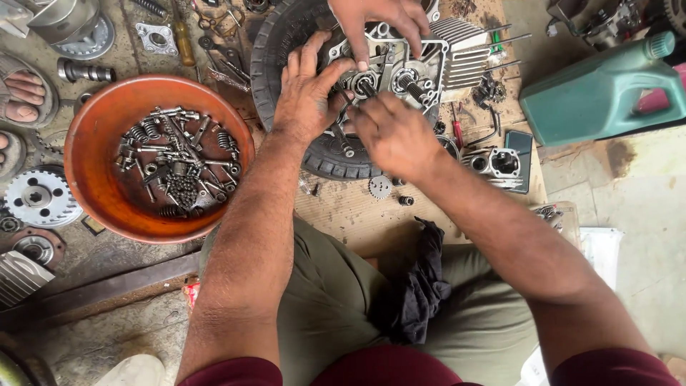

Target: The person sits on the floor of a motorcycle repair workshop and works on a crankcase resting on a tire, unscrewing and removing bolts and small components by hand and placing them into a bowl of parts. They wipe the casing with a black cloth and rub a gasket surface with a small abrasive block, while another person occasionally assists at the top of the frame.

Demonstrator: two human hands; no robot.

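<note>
Grimy, oil-stained concrete floor (636,214) under flat daylight, with a worn wooden board (357,214) laid across it and a dark metal bar (100,289) alongside

Orange bowl (93,154), green jug (600,89)

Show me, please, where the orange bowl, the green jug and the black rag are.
orange bowl (93,154): head view, bare left inner wall.
green jug (593,96): head view, middle of its side.
black rag (421,286): head view, its middle folds.
</note>
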